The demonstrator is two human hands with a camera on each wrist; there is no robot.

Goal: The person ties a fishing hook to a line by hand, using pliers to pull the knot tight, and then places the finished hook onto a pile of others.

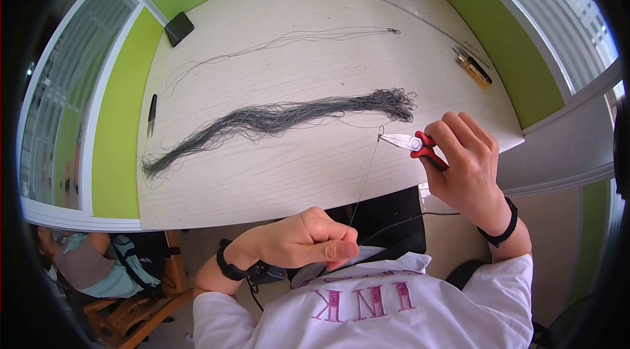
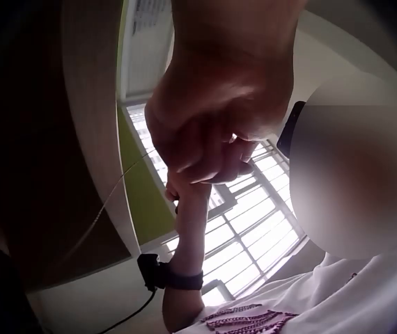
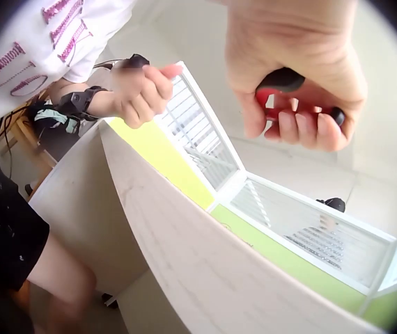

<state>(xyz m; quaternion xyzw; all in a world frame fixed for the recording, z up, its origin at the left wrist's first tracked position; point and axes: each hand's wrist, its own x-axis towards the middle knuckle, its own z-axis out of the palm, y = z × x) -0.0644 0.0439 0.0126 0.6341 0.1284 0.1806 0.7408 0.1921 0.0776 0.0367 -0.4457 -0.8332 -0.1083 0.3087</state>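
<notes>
My right hand grips a pair of red-and-black pliers by the handles, raised over the table's front edge. At the pliers' tip is the small looped end of a thin dark strand. That strand runs down to my left hand, whose curled fingers hold it in front of the shirt. In the left wrist view the left hand is dim and backlit. The right wrist view shows the right hand wrapped round the pliers' handles; their tip is hidden there.
A long bundle of dark strands with curled right ends lies across the table. Behind it lie a few loose strands. A pointed tool and a black box are left; a ruler and yellow-handled tool are right.
</notes>
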